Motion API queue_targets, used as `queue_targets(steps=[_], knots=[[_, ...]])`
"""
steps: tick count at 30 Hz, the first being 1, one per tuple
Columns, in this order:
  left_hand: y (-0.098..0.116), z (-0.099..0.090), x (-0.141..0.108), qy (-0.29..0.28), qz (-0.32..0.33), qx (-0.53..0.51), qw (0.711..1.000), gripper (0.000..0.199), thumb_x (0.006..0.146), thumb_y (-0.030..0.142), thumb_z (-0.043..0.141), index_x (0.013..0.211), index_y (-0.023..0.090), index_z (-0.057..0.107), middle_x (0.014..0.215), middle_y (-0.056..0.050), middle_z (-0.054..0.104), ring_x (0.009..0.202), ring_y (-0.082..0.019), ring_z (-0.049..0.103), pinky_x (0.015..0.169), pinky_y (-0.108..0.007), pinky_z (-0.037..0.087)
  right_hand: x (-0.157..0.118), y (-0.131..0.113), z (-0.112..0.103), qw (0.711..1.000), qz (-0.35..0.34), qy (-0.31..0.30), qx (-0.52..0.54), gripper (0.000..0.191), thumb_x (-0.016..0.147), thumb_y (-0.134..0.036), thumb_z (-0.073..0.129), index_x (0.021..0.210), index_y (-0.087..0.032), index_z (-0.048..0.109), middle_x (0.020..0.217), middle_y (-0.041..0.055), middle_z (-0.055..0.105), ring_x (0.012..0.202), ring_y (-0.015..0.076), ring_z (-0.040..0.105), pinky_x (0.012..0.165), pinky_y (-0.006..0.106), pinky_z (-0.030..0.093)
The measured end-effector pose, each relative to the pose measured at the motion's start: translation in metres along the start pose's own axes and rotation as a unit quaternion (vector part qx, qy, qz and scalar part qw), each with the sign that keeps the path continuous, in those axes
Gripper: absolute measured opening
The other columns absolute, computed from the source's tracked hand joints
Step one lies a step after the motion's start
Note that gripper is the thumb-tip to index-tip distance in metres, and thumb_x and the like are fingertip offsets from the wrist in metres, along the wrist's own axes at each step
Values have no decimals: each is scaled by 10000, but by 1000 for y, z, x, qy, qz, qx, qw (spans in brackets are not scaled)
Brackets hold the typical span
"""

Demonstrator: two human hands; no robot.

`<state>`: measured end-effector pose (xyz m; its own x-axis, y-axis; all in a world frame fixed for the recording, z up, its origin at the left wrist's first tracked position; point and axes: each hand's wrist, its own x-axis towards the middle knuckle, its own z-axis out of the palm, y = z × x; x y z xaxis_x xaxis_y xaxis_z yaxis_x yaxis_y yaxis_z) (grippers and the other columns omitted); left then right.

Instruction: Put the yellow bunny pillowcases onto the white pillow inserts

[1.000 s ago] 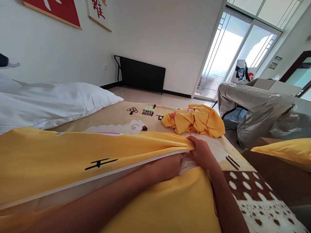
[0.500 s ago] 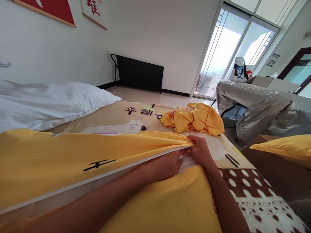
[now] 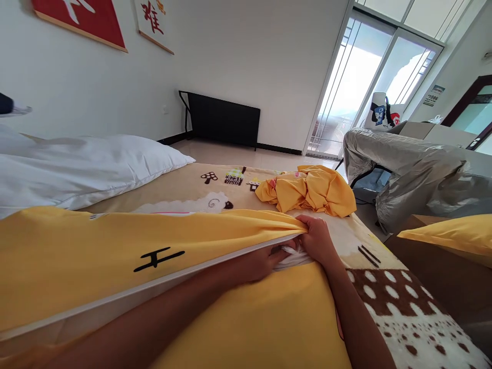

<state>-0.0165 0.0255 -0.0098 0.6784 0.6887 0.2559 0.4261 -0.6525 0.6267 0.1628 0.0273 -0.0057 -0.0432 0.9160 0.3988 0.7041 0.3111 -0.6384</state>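
Note:
A yellow duvet cover with black printed marks lies spread before me, its pale-edged opening running diagonally toward my hands. My right hand is closed on the gathered edge of the cover near its corner. Reaching in from the lower left through the opening, my left hand has its fingers bent at a bunched piece of white quilt, just left of my right hand. Its fingertips are partly hidden by the cover's edge. Another yellow part of the cover lies below my left forearm.
A crumpled yellow cloth lies farther along the bed on a patterned blanket. White pillows are at the left. On the right stand a plastic-wrapped piece of furniture and a yellow cushion-like item. A black panel leans near the wall.
My left hand has shifted slightly left and its fingers have changed position, showing more bunched white quilt. My right hand keeps its hold on the cover. The view has tipped a little.

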Motion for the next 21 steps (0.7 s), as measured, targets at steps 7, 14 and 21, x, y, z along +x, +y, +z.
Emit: queue_targets(steps=[7,14,21], knots=[[6,-5,3,-31,53,12,998,248,895,288,371,909,229,612,1092,16,619,1025,-147,519,1011,-259,360,1,1,-1,999,-2,-20,50,220,553,-145,451,653,-148,647,576,-30,559,606,119,474,556,203,322],[1,-12,16,-172,39,-43,983,176,845,222,405,858,197,580,978,-21,621,940,-146,543,917,-260,419,1,1,-1,997,2,-19,68,144,559,-149,468,601,-158,605,538,-37,535,581,115,456,539,196,322],[-9,-8,16,-70,37,-143,987,208,850,279,455,931,224,638,1174,1,599,1145,-142,488,1076,-269,296,2,1,-1,999,0,-13,29,228,568,-133,438,652,-137,651,575,-18,583,598,119,483,554,201,329]])
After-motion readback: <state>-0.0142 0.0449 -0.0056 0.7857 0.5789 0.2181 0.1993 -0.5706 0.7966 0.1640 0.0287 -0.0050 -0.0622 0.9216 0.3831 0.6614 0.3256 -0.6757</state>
